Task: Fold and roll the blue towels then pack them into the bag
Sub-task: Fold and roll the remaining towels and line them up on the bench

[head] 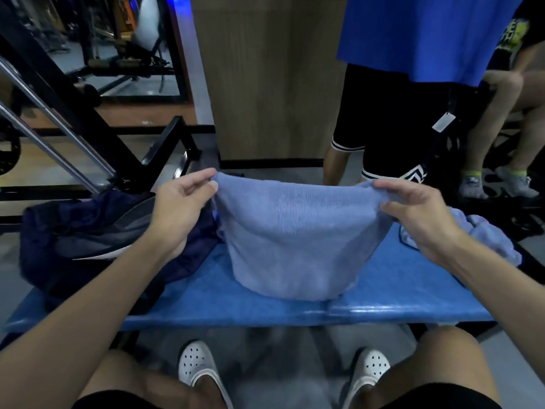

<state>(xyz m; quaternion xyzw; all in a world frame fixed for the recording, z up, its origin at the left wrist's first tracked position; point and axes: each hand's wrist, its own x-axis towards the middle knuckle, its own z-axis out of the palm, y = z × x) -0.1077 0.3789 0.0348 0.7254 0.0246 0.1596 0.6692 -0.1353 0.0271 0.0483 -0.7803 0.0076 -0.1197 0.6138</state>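
Observation:
A light blue towel (295, 237) hangs doubled over the blue padded bench (392, 293), its lower edge resting on the pad. My left hand (182, 208) pinches its upper left corner between thumb and fingers. My right hand (418, 214) pinches the upper right corner. A dark navy bag (88, 231) lies open on the bench's left end, partly behind my left forearm. A second crumpled blue towel (489, 240) sits at the bench's right end, beyond my right wrist.
A person in a blue shirt and black shorts (392, 119) stands just behind the bench on the right, another seated beside them. A wooden pillar (265, 84) rises behind. Black gym machine frames (88, 119) stand at the left. My feet in white clogs (197, 370) are under the bench.

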